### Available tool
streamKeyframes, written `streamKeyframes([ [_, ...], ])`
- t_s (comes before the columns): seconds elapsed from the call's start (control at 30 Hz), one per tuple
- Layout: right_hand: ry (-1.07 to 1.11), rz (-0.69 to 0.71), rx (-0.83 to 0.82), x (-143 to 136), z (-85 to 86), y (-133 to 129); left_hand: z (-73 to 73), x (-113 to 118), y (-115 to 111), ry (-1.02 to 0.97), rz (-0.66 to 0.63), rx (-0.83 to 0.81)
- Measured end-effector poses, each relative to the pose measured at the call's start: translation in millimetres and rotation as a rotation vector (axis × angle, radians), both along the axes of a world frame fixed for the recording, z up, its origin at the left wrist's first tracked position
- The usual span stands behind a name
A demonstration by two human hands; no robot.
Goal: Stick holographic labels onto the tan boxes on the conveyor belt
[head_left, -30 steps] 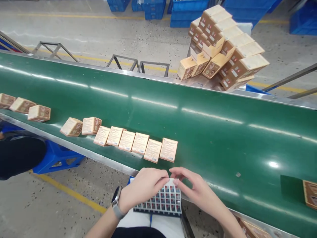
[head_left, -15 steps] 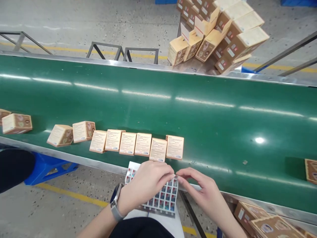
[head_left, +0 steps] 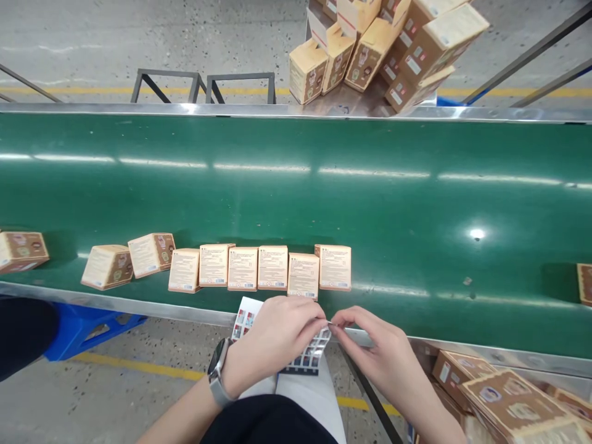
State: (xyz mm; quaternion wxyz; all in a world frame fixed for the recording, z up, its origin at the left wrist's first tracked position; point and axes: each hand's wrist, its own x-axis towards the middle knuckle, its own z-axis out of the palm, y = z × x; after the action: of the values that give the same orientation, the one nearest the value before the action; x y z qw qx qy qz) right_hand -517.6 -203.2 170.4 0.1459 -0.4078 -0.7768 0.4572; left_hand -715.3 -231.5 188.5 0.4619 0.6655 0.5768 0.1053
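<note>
My left hand (head_left: 282,333), a watch on its wrist, is closed on a white sticker sheet (head_left: 311,356) with rows of small dark, red and blue squares. The hand covers the middle of the sheet, which curves over my lap by the belt's near edge. My right hand (head_left: 377,351) pinches at the sheet's upper right corner, its fingertips almost meeting the left ones. Whether a single sticker is between them is too small to make out. Just beyond my hands, a row of small cream-and-brown boxes (head_left: 303,275) stands on the green conveyor belt (head_left: 393,228).
Two boxes (head_left: 108,266) sit askew at the row's left end. Another box (head_left: 585,283) is at the far right of the belt. Brown cartons (head_left: 513,394) are stacked at lower right, and more cartons (head_left: 370,52) stand beyond the far rail. A blue stool (head_left: 87,330) is at left.
The view has shifted and turned slightly. The sheet's lower part has curled up and shows less below my left hand. Both hands keep their pinch at the corner.
</note>
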Motion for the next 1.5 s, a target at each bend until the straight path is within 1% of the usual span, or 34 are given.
streamKeyframes([
  [0.03,-0.003,0.013,0.073,1.1,-0.8,-0.8,-0.5,1.5,0.7,0.015,-0.008,-0.004],
  [0.17,-0.006,0.041,0.470,4.1,-3.5,-3.6,-2.4,9.2,4.0,0.066,-0.015,-0.040],
  [0.2,0.002,0.029,0.529,5.3,-5.0,-4.3,-3.6,11.0,4.8,0.078,-0.005,-0.059],
  [0.23,0.023,0.011,0.547,7.0,-7.5,-4.8,-5.3,12.6,5.6,0.091,0.012,-0.080],
  [0.27,0.061,-0.023,0.523,9.2,-11.2,-4.8,-7.7,14.1,6.4,0.102,0.032,-0.098],
  [0.3,0.097,-0.087,0.456,11.9,-16.4,-4.1,-10.9,15.6,7.2,0.109,0.049,-0.109],
  [0.33,0.124,-0.185,0.349,15.1,-23.2,-2.5,-14.8,17.4,7.8,0.106,0.057,-0.108],
  [0.37,0.141,-0.319,0.212,18.4,-31.5,0.2,-19.3,19.7,8.3,0.093,0.049,-0.093],
  [0.43,0.165,-0.648,-0.078,24.2,-51.2,8.1,-29.7,26.3,8.5,0.063,-0.028,-0.051],
  [0.47,0.187,-0.803,-0.200,26.2,-61.7,12.8,-35.2,30.6,8.2,0.060,-0.087,-0.029],
  [0.5,0.225,-0.925,-0.292,27.2,-71.9,17.4,-40.8,35.3,7.6,0.068,-0.148,-0.011],
  [0.53,0.274,-1.008,-0.356,27.2,-81.2,21.5,-46.1,40.3,6.9,0.088,-0.202,0.007],
  [0.6,0.364,-1.093,-0.411,24.8,-96.1,27.2,-55.4,49.8,5.4,0.145,-0.270,0.039],
  [0.67,0.415,-1.123,-0.413,20.6,-105.6,29.0,-62.1,57.0,4.4,0.192,-0.292,0.056],
  [0.77,0.426,-1.152,-0.370,15.7,-113.4,27.4,-66.9,62.9,5.0,0.202,-0.288,0.054],
  [0.9,0.385,-1.180,-0.285,17.2,-119.3,26.6,-67.1,67.5,8.9,0.161,-0.273,0.047],
  [1.0,0.338,-1.174,-0.219,21.8,-120.9,28.7,-66.7,72.4,11.8,0.150,-0.273,0.044],
  [1.17,0.231,-1.171,-0.088,27.0,-117.4,31.3,-68.5,82.5,15.5,0.122,-0.281,0.075],
  [1.27,0.164,-1.189,-0.010,28.7,-115.7,34.2,-69.1,88.5,19.3,0.139,-0.312,0.068],
  [1.37,0.159,-1.210,0.007,35.1,-114.2,41.0,-68.4,94.1,24.0,0.142,-0.335,0.051],
  [1.43,0.142,-1.204,0.028,43.9,-108.9,45.5,-66.5,96.3,26.9,0.104,-0.321,0.041],
  [1.5,0.071,-1.131,0.119,55.2,-96.8,46.9,-62.1,95.7,29.7,0.045,-0.271,0.020],
])
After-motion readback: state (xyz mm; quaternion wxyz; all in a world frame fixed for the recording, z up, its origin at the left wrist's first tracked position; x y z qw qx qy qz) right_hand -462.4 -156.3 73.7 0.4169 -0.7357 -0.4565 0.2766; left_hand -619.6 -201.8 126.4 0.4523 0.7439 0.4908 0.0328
